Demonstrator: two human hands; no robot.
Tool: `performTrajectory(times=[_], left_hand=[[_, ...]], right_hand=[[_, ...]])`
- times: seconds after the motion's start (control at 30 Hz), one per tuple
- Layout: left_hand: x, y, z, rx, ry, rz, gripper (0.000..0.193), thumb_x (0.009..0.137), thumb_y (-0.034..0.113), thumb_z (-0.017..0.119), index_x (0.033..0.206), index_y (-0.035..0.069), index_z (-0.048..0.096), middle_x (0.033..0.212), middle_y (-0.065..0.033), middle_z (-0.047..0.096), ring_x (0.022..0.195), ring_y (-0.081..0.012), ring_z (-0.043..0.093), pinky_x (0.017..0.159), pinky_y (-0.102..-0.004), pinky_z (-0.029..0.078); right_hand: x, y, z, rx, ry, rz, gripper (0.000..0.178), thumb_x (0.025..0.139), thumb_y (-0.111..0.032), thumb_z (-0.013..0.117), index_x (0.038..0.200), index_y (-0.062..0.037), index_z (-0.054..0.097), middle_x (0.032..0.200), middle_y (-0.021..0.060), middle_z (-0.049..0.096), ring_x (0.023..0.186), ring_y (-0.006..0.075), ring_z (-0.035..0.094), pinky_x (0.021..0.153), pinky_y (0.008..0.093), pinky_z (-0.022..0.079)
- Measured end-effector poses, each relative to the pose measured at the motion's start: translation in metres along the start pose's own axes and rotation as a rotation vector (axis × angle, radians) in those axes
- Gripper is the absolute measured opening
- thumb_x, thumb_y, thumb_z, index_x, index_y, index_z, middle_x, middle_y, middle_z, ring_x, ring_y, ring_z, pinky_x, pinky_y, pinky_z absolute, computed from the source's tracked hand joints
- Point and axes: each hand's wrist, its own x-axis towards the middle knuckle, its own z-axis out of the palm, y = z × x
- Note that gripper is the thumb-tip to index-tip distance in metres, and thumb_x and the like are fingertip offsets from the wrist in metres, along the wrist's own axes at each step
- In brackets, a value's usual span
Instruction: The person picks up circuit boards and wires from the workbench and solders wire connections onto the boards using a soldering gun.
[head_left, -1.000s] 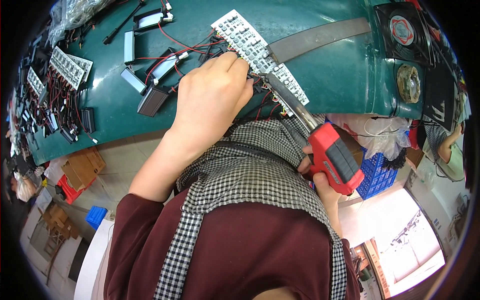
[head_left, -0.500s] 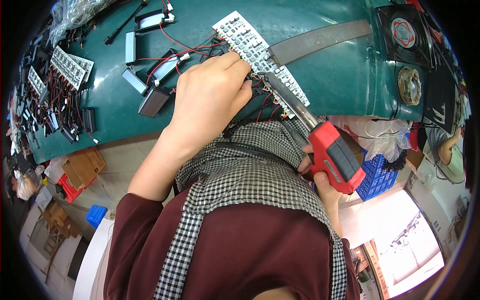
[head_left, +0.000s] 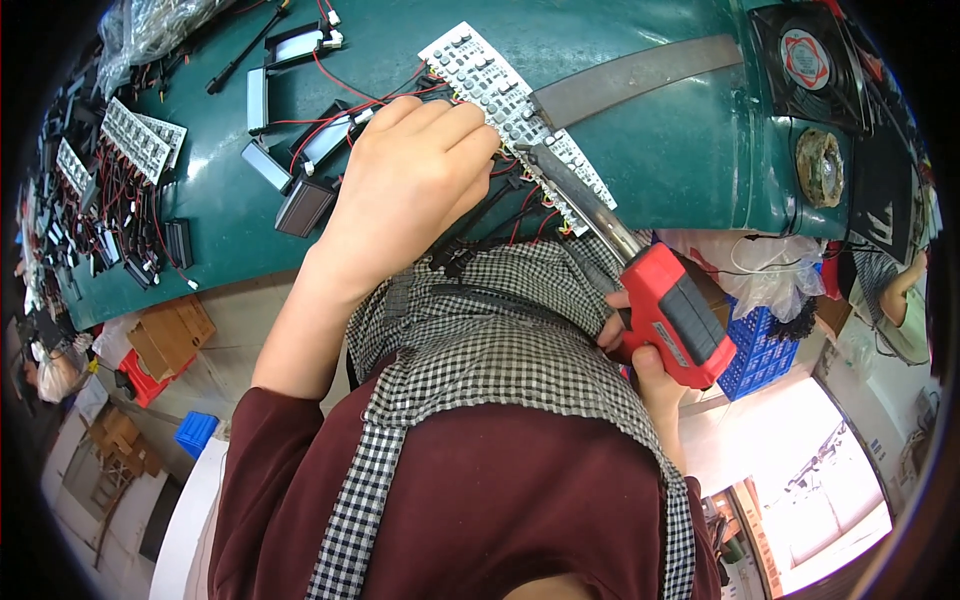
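A long white circuit board panel (head_left: 490, 85) lies slantwise on the green table, with small dark parts on it and thin coloured wires along its near edge. My left hand (head_left: 415, 185) is closed at that edge, knuckles up; its fingertips and whatever they pinch are hidden beneath it. My right hand (head_left: 652, 372) grips the handle of a red and black soldering gun (head_left: 675, 315), low in front of my checked apron. The gun's metal barrel slopes up to the left, its dark tip at the wired edge of the panel, just right of my left fingers.
A flat grey metal strip (head_left: 640, 78) reaches right from the panel. Black-framed modules (head_left: 305, 205) with red wires lie left of my hand. More boards (head_left: 137, 140) and wired modules crowd the far left. A fan (head_left: 805, 60) and a roll of tape (head_left: 820, 168) sit at the right.
My left hand has shifted slightly up and left, its knuckles turning a little. The panel has slid a touch left. The soldering gun has barely moved.
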Motion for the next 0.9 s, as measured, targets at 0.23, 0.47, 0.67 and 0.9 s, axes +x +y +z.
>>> performTrajectory(times=[0.23, 0.47, 0.67, 0.9], left_hand=[[-0.003, -0.007, 0.005, -0.167, 0.083, -0.019, 0.015, 0.07, 0.006, 0.066, 0.084, 0.005, 0.059, 0.074, -0.0043, 0.053, 0.07, -0.0205, 0.053, 0.071, -0.0325, 0.04], [-0.003, 0.008, 0.012, -0.085, 0.138, -0.125, 0.014, 0.07, 0.008, 0.064, 0.083, 0.005, 0.058, 0.076, -0.0058, 0.054, 0.072, -0.0227, 0.055, 0.071, -0.0351, 0.039], [0.002, 0.012, 0.007, -0.078, 0.117, -0.146, 0.01, 0.07, 0.009, 0.063, 0.079, 0.007, 0.058, 0.075, -0.0047, 0.053, 0.072, -0.0216, 0.055, 0.07, -0.0342, 0.039], [0.011, 0.022, 0.005, -0.249, 0.041, -0.424, 0.006, 0.069, 0.007, 0.062, 0.072, 0.006, 0.056, 0.068, -0.0051, 0.051, 0.07, -0.023, 0.054, 0.07, -0.0333, 0.037]], right_hand=[[-0.002, 0.0, -0.001, 0.02, -0.014, 0.001, 0.058, 0.08, -0.036, 0.067, 0.12, 0.0022, 0.05, 0.114, 0.0141, 0.059, 0.079, 0.0146, 0.059, 0.067, 0.0258, 0.046], [-0.006, 0.006, -0.004, 0.086, 0.005, -0.079, 0.057, 0.081, -0.037, 0.066, 0.12, 0.0025, 0.051, 0.115, 0.0147, 0.058, 0.08, 0.0152, 0.059, 0.067, 0.0261, 0.045], [-0.011, 0.01, -0.01, 0.1, -0.035, -0.063, 0.059, 0.082, -0.038, 0.065, 0.122, 0.0024, 0.049, 0.117, 0.0153, 0.057, 0.082, 0.0162, 0.059, 0.067, 0.0265, 0.046], [-0.015, 0.011, -0.01, 0.136, 0.005, -0.048, 0.063, 0.081, -0.04, 0.066, 0.124, 0.0019, 0.047, 0.117, 0.0146, 0.056, 0.083, 0.0154, 0.058, 0.069, 0.0258, 0.045]])
